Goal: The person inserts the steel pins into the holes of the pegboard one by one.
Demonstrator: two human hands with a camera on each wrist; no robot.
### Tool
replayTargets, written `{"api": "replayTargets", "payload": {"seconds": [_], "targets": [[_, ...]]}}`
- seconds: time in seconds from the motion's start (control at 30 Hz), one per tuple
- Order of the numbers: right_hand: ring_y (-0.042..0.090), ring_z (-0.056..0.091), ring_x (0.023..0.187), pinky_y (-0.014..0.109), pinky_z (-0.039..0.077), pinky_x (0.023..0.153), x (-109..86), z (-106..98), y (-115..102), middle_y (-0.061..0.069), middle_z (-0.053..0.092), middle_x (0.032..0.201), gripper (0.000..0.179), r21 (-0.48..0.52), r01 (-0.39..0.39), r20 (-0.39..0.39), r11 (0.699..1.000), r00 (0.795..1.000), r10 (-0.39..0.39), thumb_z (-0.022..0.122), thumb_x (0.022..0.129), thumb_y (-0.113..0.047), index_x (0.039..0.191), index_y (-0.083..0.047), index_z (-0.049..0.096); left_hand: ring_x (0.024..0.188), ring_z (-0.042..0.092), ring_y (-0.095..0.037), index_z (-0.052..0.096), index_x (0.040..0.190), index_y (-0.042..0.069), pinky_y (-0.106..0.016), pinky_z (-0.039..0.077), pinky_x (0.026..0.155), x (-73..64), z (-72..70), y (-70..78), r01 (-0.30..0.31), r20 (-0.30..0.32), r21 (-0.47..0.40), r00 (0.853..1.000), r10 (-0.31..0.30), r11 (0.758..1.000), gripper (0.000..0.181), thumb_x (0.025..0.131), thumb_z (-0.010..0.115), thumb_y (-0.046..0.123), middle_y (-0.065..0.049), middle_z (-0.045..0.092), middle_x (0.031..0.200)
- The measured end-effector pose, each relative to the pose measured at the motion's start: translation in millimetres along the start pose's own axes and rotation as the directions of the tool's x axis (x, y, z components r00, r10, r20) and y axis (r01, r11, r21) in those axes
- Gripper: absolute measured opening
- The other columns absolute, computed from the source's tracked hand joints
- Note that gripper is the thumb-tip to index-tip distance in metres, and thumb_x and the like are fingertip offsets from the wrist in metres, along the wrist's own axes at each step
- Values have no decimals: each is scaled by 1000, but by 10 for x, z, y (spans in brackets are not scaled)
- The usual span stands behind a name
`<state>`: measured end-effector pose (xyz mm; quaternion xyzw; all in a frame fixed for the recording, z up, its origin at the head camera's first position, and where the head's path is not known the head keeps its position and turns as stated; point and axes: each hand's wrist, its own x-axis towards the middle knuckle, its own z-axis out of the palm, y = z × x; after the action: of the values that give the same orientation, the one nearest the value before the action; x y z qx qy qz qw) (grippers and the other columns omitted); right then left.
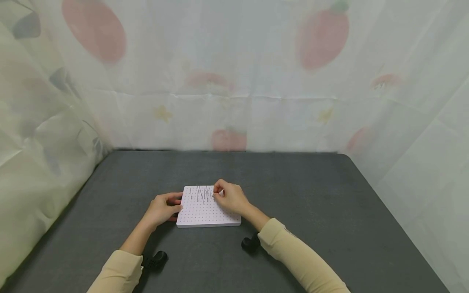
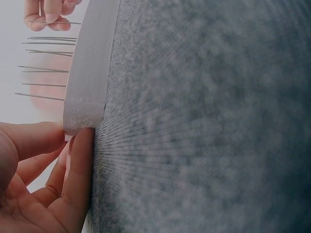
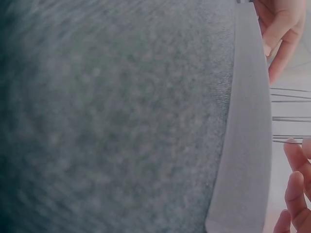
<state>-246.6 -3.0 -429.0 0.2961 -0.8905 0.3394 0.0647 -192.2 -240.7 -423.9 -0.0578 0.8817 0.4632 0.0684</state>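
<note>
A white board with rows of small holes (image 1: pixel 209 217) lies flat on the dark table. Several thin metal pins (image 2: pixel 44 71) stand up from its far part, some leaning slightly. My left hand (image 1: pixel 162 210) grips the board's left edge, thumb against the upper edge and fingers along the side, as the left wrist view shows. Over the far right part of the board, my right hand (image 1: pixel 232 198) pinches a thin pin (image 2: pixel 68 23) between thumb and fingertips. That pin's lower end meets the board; whether it sits in a hole cannot be seen.
The dark grey table (image 1: pixel 315 203) extends around the board on all sides. Behind it hangs a pale curtain (image 1: pixel 256 57) with fruit prints, and more fabric hangs at the left and right. Black wrist cameras (image 1: pixel 250 244) sit near the table surface.
</note>
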Motion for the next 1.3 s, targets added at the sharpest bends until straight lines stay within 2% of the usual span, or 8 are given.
{"api": "replayTargets", "payload": {"seconds": [0.27, 0.6, 1.0, 1.17, 1.3], "targets": [[3, 46, 58, 18, 37, 59, -20, 0, 10, -9, 57, 68, 4, -56, 40, -4, 998, 999, -40, 62, 84, -16, 85, -17, 59, 78, 60, -17, 48, 133, 5, -32, 57, 60, 1, 8, 1, 3, -2, 0, 1000, -3, 1000, 50, 84, 61, 5, -17, 57, 108], [2, 48, 60, 18, 37, 61, -16, 43, 43, -11, 55, 66, 4, -76, 34, 7, 997, 999, -33, 62, 84, -19, 85, -19, 58, 78, 61, -17, 48, 133, 5, -32, 57, 60, 4, 7, -11, -1, 0, -16, 1000, 1, 1000, 51, 84, 61, 5, -17, 57, 107], [3, 50, 65, 20, 41, 64, -21, 22, 29, -8, 63, 82, 4, -47, 9, 51, 999, 999, -6, 60, 87, -19, 90, -19, 59, 76, 60, -17, 48, 133, 3, -32, 57, 59, -1, -14, -13, -6, -11, -1, 1000, 6, 1000, 51, 84, 61, 5, -17, 57, 107], [5, 51, 67, 19, 40, 62, -42, -73, 45, -6, 65, 89, 7, -47, 7, 73, 999, 997, -3, 60, 87, -19, 94, -18, 60, 77, 61, -17, 49, 132, 4, -31, 56, 59, 4, -23, -14, -16, -11, 28, 1000, 16, 999, 50, 83, 61, 6, -17, 58, 107], [8, 55, 75, 21, 45, 65, -85, -252, 82, -4, 63, 91, 11, -47, 19, 90, 999, 996, -15, 59, 88, -19, 98, -15, 62, 74, 62, -17, 52, 129, 2, -29, 56, 57, 22, -68, -7, -79, -8, 108, 997, 80, 991, 46, 84, 61, 9, -18, 60, 106]]}}
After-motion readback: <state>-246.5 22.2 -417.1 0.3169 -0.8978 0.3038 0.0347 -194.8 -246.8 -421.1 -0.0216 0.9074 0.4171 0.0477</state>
